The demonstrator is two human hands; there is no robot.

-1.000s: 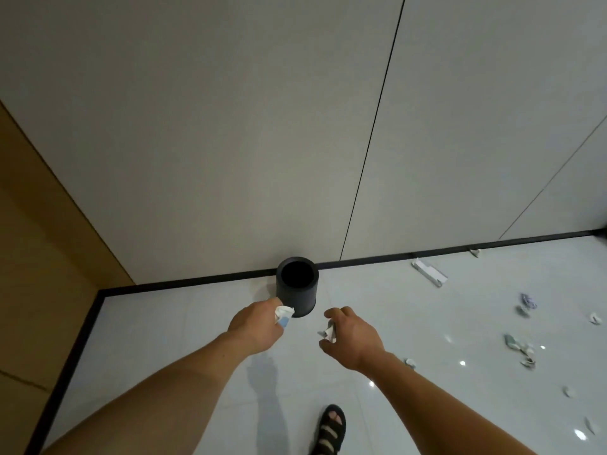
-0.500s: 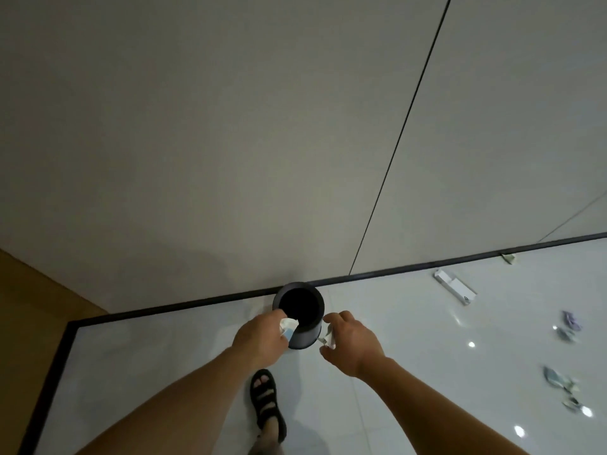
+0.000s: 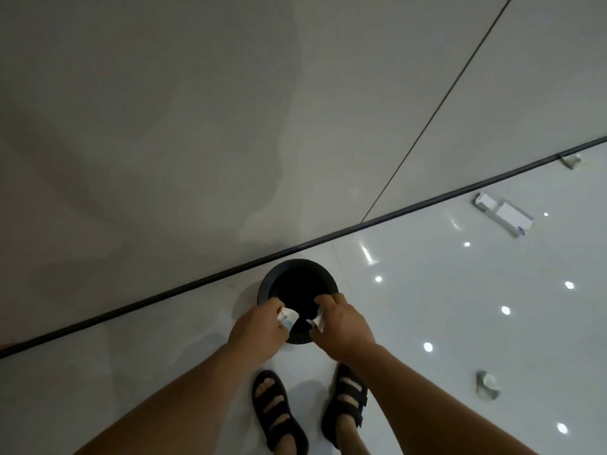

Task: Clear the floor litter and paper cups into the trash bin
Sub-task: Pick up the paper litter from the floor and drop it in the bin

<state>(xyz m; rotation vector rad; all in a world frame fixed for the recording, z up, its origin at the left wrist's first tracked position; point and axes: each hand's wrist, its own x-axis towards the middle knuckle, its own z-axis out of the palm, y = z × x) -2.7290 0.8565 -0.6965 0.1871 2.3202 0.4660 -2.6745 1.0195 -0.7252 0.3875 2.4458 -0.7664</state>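
A black round trash bin (image 3: 297,269) stands on the white floor against the wall's dark baseboard. Both my hands hover over its near rim. My left hand (image 3: 258,330) grips a crumpled white and blue paper scrap (image 3: 288,317) that sticks out over the bin's opening. My right hand (image 3: 343,325) pinches a small white paper scrap (image 3: 317,322), also above the opening. The bin's inside is dark, and I cannot see what it holds.
My two feet in black sandals (image 3: 277,410) stand just in front of the bin. A flat white box (image 3: 504,214) lies near the baseboard at right. A crushed scrap (image 3: 488,384) lies on the floor right of my arm, and another bit (image 3: 571,160) lies by the baseboard far right.
I have stepped up to the bin, so it now sits right under my hands. Both hands moved from in front of the bin to over its opening, still holding their scraps.
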